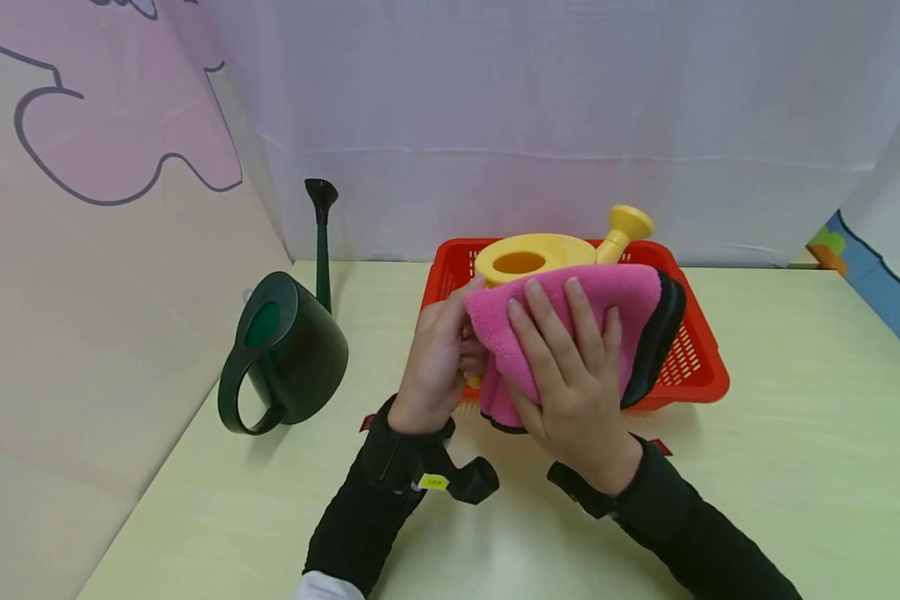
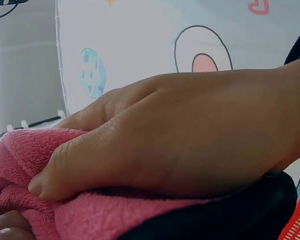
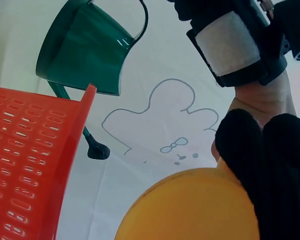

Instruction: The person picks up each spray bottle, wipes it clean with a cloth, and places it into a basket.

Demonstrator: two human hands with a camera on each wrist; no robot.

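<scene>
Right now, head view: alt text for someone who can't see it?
A person's right hand presses a pink cloth against a yellow can that the left hand grips. A red basket shows behind them; a green can stands to the left on a pale table.

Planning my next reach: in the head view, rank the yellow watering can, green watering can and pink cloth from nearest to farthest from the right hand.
1. Pink cloth: directly under the right hand.
2. Yellow watering can: just beyond the cloth.
3. Green watering can: well off to the left.
</scene>
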